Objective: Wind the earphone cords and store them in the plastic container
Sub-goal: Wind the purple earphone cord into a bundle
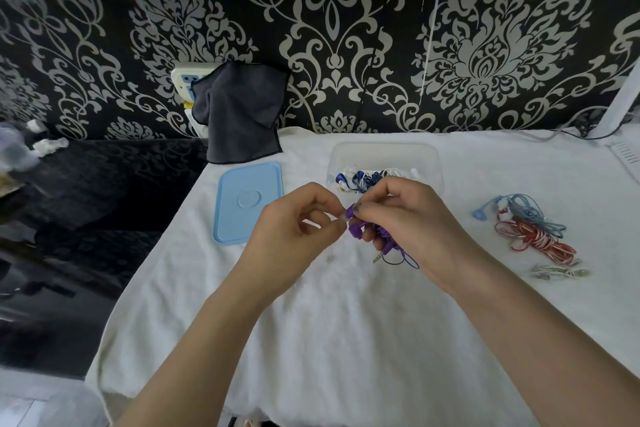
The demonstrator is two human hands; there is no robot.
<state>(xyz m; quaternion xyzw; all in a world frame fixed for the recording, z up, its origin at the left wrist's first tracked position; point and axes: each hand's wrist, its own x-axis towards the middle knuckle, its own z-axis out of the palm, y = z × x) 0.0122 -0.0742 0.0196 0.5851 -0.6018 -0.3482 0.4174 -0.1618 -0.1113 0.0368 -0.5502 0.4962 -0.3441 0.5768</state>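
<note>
Purple earphones (356, 230) sit between both hands above the white towel. My right hand (408, 219) grips the wound bundle, with loops of cord and the jack plug (379, 257) hanging below it. My left hand (301, 222) pinches one purple earbud end at its fingertips. Just behind the hands stands the clear plastic container (384, 155), holding dark blue and white earphones (363, 180). To the right on the towel lie light blue earphones (523, 210), a red and white cord bundle (540, 239) and a pale green pair (561, 272).
The container's light blue lid (247, 201) lies flat left of the hands. A dark grey cloth (240, 111) hangs at the back over a wall socket. The white towel (346, 340) covers the table; its left edge drops off to a dark surface.
</note>
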